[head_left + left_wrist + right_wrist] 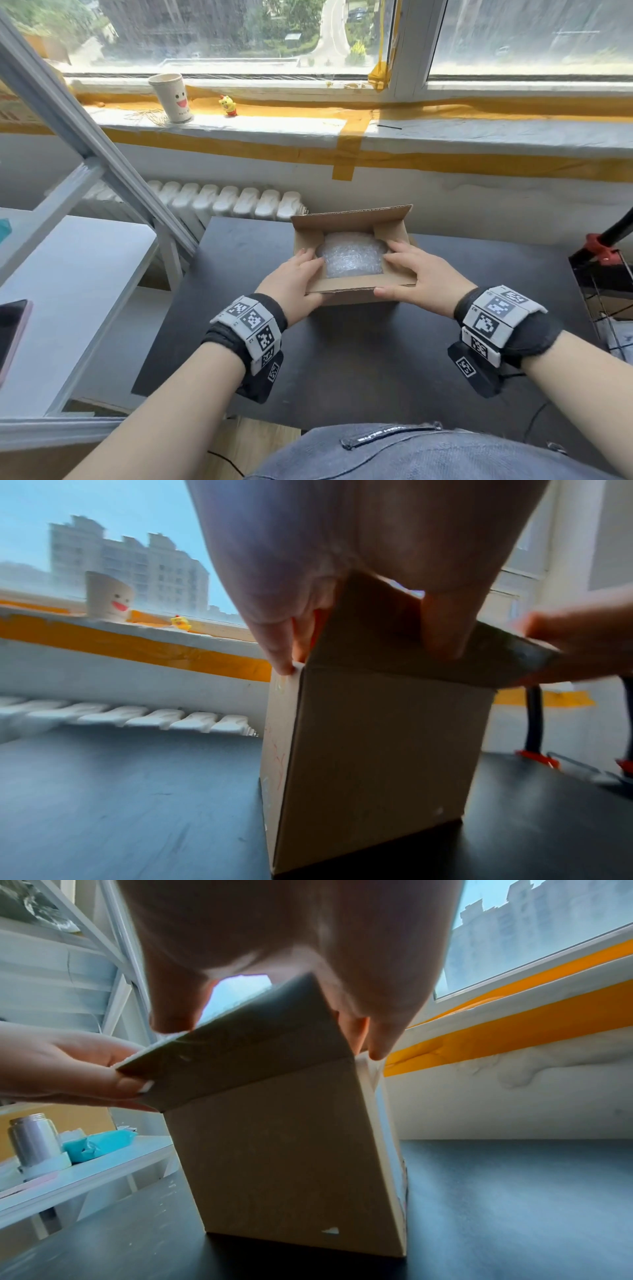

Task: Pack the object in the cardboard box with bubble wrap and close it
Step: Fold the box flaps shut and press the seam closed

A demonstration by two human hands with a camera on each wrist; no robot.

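A small cardboard box stands on the black table with its top flaps up. A bubble-wrapped bundle lies inside it. My left hand holds the left end of the near flap, thumb under it and fingers over the left side flap. My right hand pinches the right end of the same flap, fingers lying over the right side flap. The far flap stands upright. In the left wrist view the box fills the middle under my left hand. The right wrist view shows the box below my right hand.
A white shelf unit with a phone stands to the left. A red clamp sits at the table's right edge. A radiator runs behind the table. A paper cup and a yellow toy sit on the windowsill.
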